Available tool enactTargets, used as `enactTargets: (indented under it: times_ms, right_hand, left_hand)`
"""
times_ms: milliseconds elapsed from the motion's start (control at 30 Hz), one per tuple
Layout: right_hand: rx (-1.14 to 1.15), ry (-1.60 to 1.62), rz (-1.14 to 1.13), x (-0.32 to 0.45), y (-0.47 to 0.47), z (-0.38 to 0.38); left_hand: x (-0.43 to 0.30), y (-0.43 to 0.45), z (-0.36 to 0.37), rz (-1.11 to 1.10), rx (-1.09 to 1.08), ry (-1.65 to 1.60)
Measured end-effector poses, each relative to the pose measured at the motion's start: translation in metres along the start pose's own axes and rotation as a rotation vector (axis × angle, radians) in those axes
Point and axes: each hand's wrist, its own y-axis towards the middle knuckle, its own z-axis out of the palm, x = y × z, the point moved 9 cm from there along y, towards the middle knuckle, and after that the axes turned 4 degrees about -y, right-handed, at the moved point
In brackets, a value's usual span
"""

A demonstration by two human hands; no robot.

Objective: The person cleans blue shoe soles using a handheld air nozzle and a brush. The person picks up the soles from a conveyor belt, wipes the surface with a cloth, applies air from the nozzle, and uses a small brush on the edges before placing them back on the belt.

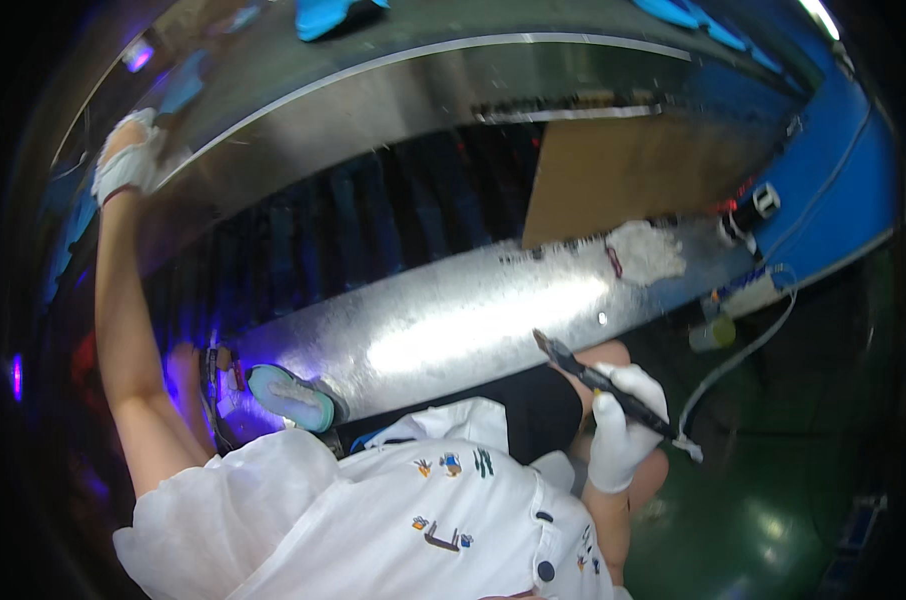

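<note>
My right hand (625, 420), in a white glove, grips a black-handled brush (610, 394) with short brown bristles. The brush points up and left above the front edge of a shiny metal ledge (438, 322). A pale hose (712, 382) curves to the rear end of its handle. Stretched far to the left, my left hand (126, 157) wears a white glove with the fingertips partly bare. It is by the rim of a grey-green conveyor belt (438, 26), near a blurred blue piece (182, 82); whether it holds anything is unclear.
A pale-blue shoe sole (291, 397) lies at the ledge's left end. Farther right are a crumpled white glove (648, 251), a brown cardboard sheet (618, 172) and a black-and-white cylinder (753, 210). Blue shoe parts (333, 15) lie on the belt. Dark rollers (348, 217) run behind the ledge.
</note>
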Motion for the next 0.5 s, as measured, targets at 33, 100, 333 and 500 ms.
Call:
enactTargets:
  times_ms: [33, 100, 333, 500]
  right_hand:
    - [-0.012, -0.051, -0.027, -0.001, 0.000, 0.000]
    - [-0.043, -0.054, 0.011, -0.009, -0.005, -0.005]
    - [-0.220, 0.064, 0.141, -0.038, -0.017, -0.028]
    - [-0.343, 0.024, 0.193, -0.038, -0.017, -0.047]
  left_hand:
    - [-0.009, -0.008, -0.009, 0.089, -0.110, -0.009]
    - [-0.007, -0.037, -0.026, 0.015, -0.348, -0.492]
    - [-0.122, -0.254, -0.041, 0.462, -0.697, -0.940]
    - [-0.289, -0.356, 0.015, 1.191, -0.057, -1.422]
